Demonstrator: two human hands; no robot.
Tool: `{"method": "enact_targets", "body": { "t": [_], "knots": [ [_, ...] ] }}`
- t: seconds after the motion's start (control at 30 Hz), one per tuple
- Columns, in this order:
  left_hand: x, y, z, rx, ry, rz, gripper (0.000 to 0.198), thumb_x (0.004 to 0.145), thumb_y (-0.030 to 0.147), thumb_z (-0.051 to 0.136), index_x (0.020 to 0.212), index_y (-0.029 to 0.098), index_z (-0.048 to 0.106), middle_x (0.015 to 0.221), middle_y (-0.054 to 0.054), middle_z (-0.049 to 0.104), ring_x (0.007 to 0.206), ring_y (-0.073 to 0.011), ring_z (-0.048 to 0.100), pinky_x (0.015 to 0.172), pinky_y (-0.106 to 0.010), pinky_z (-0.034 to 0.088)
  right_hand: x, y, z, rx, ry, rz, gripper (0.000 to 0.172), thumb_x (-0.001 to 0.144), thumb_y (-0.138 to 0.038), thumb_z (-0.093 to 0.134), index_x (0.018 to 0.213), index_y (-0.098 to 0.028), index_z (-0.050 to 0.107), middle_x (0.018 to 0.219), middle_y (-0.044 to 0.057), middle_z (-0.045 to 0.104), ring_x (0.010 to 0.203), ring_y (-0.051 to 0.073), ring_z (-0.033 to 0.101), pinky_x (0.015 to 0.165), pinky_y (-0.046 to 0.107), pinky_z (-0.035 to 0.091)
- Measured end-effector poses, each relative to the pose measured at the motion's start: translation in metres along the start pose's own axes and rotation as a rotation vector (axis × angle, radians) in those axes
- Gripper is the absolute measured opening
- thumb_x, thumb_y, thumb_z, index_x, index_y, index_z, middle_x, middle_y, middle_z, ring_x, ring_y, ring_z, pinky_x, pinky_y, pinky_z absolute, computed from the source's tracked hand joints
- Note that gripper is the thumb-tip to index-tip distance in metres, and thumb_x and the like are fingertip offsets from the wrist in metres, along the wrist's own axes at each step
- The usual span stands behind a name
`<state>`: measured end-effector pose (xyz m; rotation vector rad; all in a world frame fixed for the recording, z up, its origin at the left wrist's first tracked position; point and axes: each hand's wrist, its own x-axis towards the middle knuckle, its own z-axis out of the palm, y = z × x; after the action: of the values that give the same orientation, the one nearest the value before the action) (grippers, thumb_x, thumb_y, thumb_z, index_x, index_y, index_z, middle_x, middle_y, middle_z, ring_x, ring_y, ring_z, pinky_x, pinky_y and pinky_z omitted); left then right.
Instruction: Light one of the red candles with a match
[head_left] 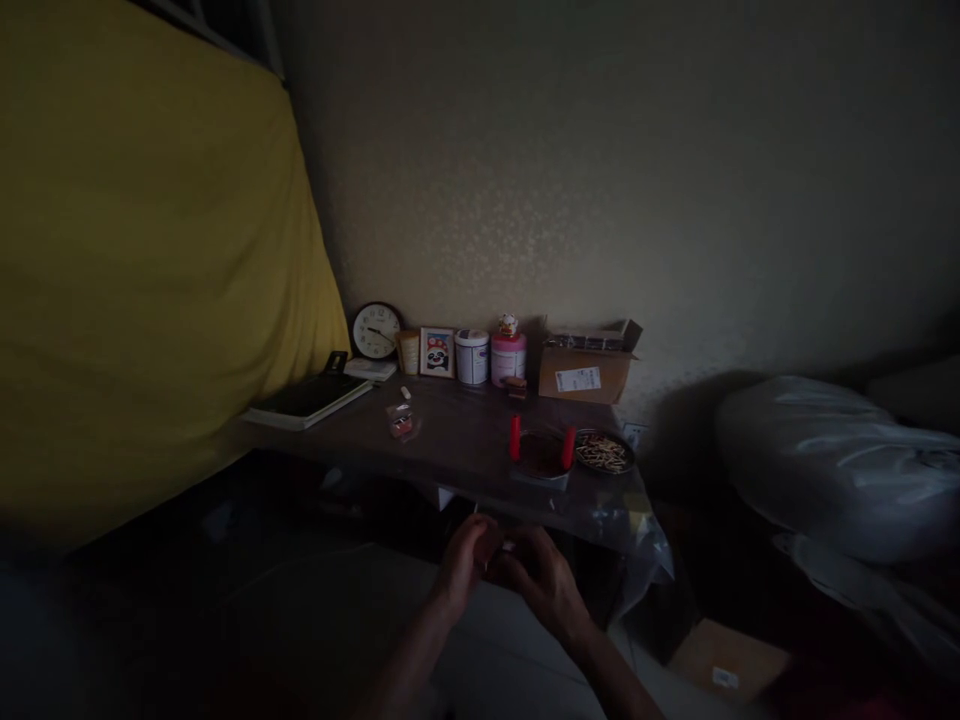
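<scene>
Pale small item [508, 547], too dim to identify, pinched between left hand [466, 562] and right hand [541, 582], both grips closed on it, below the tabletop [465, 445] edge. Farther: red-handled pot [541, 453], dish of sticks [604, 452], apparently untouched; clock [376, 331] against the wall.

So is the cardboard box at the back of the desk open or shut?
Open: the cardboard box has its top flaps raised, one sticking up at its right corner. Its contents are too dark to tell.

Your head camera looks forward and slightly down, standing back from the tabletop [465, 440] against the wall [600, 200].
</scene>
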<state>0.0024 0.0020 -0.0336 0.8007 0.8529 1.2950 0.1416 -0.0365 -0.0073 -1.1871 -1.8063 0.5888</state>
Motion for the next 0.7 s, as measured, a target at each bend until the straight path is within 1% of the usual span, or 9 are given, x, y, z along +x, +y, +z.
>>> {"method": "enact_targets", "body": {
  "t": [0.07,0.13,0.27,0.37,0.47,0.57,0.7],
  "knots": [
    [0.001,-0.001,-0.001,0.020,0.008,0.021,0.015,0.066,0.035,0.057,0.069,0.020,0.057,0.069,0.001,0.059,0.074,-0.0170,0.057,0.065,-0.026,0.041,-0.001,-0.002,0.003,-0.001,-0.011,-0.017,0.023,0.079,-0.027,0.057,0.102,-0.021,0.056,0.095,0.005,0.060,0.088,0.019,0.058,0.076,0.028,0.046],
    [0.002,-0.003,-0.002,0.050,0.010,0.034,0.015,0.067,0.036,0.056,0.069,0.021,0.058,0.069,0.001,0.058,0.075,-0.0180,0.056,0.067,-0.027,0.041,-0.001,-0.004,0.006,-0.004,-0.028,-0.042,0.026,0.079,-0.028,0.058,0.104,-0.021,0.055,0.097,0.005,0.060,0.090,0.019,0.058,0.078,0.029,0.046],
    [0.004,-0.006,-0.003,0.117,0.018,0.058,0.014,0.069,0.036,0.056,0.068,0.022,0.058,0.067,0.001,0.056,0.075,-0.0190,0.055,0.069,-0.028,0.041,-0.002,-0.006,0.009,-0.020,-0.046,-0.062,0.029,0.078,-0.030,0.061,0.104,-0.021,0.054,0.096,0.005,0.059,0.087,0.019,0.058,0.076,0.030,0.047],
    [0.005,-0.005,-0.002,0.163,0.014,0.076,0.015,0.069,0.037,0.056,0.067,0.022,0.057,0.067,0.001,0.056,0.074,-0.0191,0.053,0.068,-0.028,0.040,-0.002,-0.007,0.009,-0.034,-0.040,-0.041,0.027,0.078,-0.031,0.060,0.102,-0.020,0.054,0.091,0.005,0.059,0.082,0.019,0.058,0.073,0.029,0.048],
    [0.003,-0.003,0.000,0.198,-0.004,0.097,0.016,0.070,0.037,0.056,0.067,0.022,0.057,0.067,0.001,0.055,0.073,-0.0186,0.053,0.067,-0.028,0.040,-0.002,-0.007,0.009,-0.045,-0.030,-0.031,0.023,0.079,-0.031,0.058,0.099,-0.020,0.055,0.090,0.004,0.060,0.082,0.019,0.059,0.072,0.028,0.048],
    [-0.001,0.002,0.002,0.222,-0.029,0.106,0.017,0.071,0.038,0.056,0.073,0.021,0.060,0.072,0.000,0.058,0.076,-0.0196,0.054,0.069,-0.029,0.041,-0.001,-0.006,0.007,-0.044,-0.016,-0.021,0.024,0.079,-0.031,0.059,0.100,-0.020,0.056,0.091,0.005,0.061,0.084,0.019,0.059,0.074,0.029,0.048],
    [-0.005,0.006,0.002,0.248,-0.067,0.092,0.026,0.071,0.040,0.059,0.088,0.021,0.063,0.088,-0.003,0.064,0.088,-0.0231,0.057,0.076,-0.031,0.042,0.002,-0.002,0.001,0.015,0.014,0.028,0.025,0.080,-0.032,0.057,0.101,-0.020,0.058,0.095,0.005,0.064,0.087,0.019,0.061,0.077,0.029,0.048]
  ]
}}
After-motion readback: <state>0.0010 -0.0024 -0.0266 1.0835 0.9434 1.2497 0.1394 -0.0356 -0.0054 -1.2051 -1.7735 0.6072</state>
